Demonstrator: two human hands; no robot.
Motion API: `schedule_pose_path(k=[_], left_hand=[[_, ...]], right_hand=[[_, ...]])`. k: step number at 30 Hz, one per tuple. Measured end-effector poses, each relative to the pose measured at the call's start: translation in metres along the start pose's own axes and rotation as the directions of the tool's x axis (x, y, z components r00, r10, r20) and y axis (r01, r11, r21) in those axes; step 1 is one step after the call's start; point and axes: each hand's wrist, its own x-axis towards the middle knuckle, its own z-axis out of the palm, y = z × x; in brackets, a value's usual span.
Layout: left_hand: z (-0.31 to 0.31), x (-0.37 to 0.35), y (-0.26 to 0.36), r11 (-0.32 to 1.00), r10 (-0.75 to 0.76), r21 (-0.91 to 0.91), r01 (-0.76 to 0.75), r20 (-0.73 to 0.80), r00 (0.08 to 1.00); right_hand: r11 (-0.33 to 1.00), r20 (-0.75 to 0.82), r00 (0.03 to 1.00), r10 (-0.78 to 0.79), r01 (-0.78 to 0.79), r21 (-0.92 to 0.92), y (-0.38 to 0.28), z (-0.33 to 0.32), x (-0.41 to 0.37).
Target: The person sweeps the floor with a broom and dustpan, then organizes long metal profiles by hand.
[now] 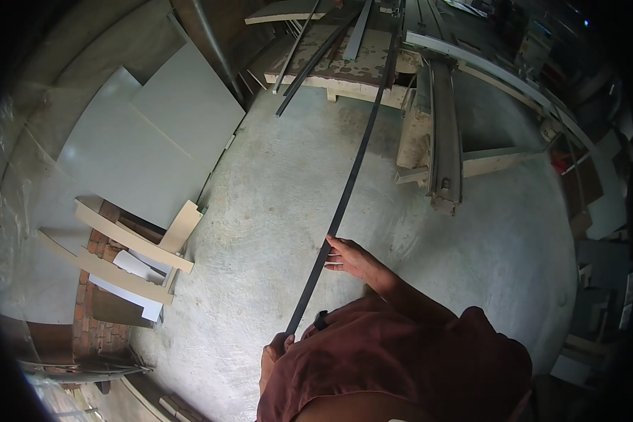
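Observation:
A long, thin, dark strip (349, 183) runs from my body away towards the worktable, its far part passing over the table's right side. My left hand (276, 350) is closed around its near end, close to my shirt. Farther up the strip, my right hand (352, 259) pinches it, thumb on top and fingers at its edge and underneath. Part of the left hand's fingers is hidden behind the strip and the shirt.
A low worktable (373, 90) ahead carries more dark strips (309, 74) and a grey one (357, 35). Right of it, a metal rail (444, 141) juts out over the floor. Large grey panels (183, 105) lean at left, near cut board pieces (130, 232) and bricks (102, 330).

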Motion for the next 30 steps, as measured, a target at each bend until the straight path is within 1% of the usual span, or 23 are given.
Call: schedule_pose_path(k=[2,5,7,10,13,17,19,20,22,23,25,26,28,30], left_hand=[[0.004,-0.001,0.019,1.0,0.002,0.017,-0.002,-0.002,1.0],[0.011,0.001,0.035,0.995,0.005,0.1,-0.006,0.01,1.0],[0.023,0.006,0.036,0.993,0.087,0.086,-0.082,-0.06,0.994],[0.033,0.012,0.047,0.987,0.125,0.114,-0.117,-0.065,0.99],[0.04,0.016,0.065,0.984,0.096,0.158,-0.084,-0.07,0.993],[0.049,0.024,0.089,0.985,0.074,0.161,-0.058,-0.094,0.993],[0.052,0.028,0.099,0.982,0.054,0.183,-0.044,-0.05,0.997],[0.056,0.031,0.102,0.982,0.054,0.186,-0.044,-0.051,0.997],[0.064,0.036,0.107,0.978,0.115,0.181,-0.103,-0.059,0.992],[0.067,0.039,0.113,0.978,0.115,0.182,-0.102,-0.062,0.991],[0.072,0.042,0.127,0.984,0.033,0.175,-0.026,-0.042,0.999],[0.074,0.042,0.132,0.984,0.029,0.175,-0.021,-0.044,0.999],[0.078,0.045,0.141,0.982,0.088,0.173,-0.075,-0.065,0.994],[0.08,0.05,0.145,0.981,0.081,0.183,-0.067,-0.071,0.994]], right_hand=[[1.0,0.034,0.999,-0.01,0.01,0.011,-0.007,-0.01,0.0],[0.999,0.062,0.998,-0.016,0.014,0.033,-0.017,-0.024,0.002],[0.999,0.068,0.997,-0.026,0.023,0.036,-0.024,-0.033,0.003],[0.998,0.076,0.997,-0.018,0.014,0.054,-0.035,-0.047,0.005],[0.997,0.077,0.996,-0.033,0.027,0.077,-0.045,-0.059,0.007],[0.995,0.091,0.995,-0.04,0.03,0.099,-0.056,-0.076,0.014],[0.995,0.103,0.994,-0.045,0.035,0.094,-0.064,-0.084,0.015],[0.995,0.106,0.993,-0.046,0.035,0.097,-0.069,-0.089,0.015],[0.994,0.128,0.991,-0.042,0.029,0.105,-0.079,-0.097,0.016],[0.994,0.131,0.991,-0.042,0.028,0.104,-0.085,-0.101,0.016],[0.995,0.132,0.99,-0.043,0.03,0.093,-0.095,-0.109,0.017],[0.995,0.134,0.99,-0.039,0.026,0.092,-0.098,-0.112,0.016],[0.995,0.151,0.987,-0.047,0.032,0.097,-0.107,-0.117,0.017],[0.994,0.148,0.988,-0.045,0.029,0.106,-0.111,-0.122,0.02]])
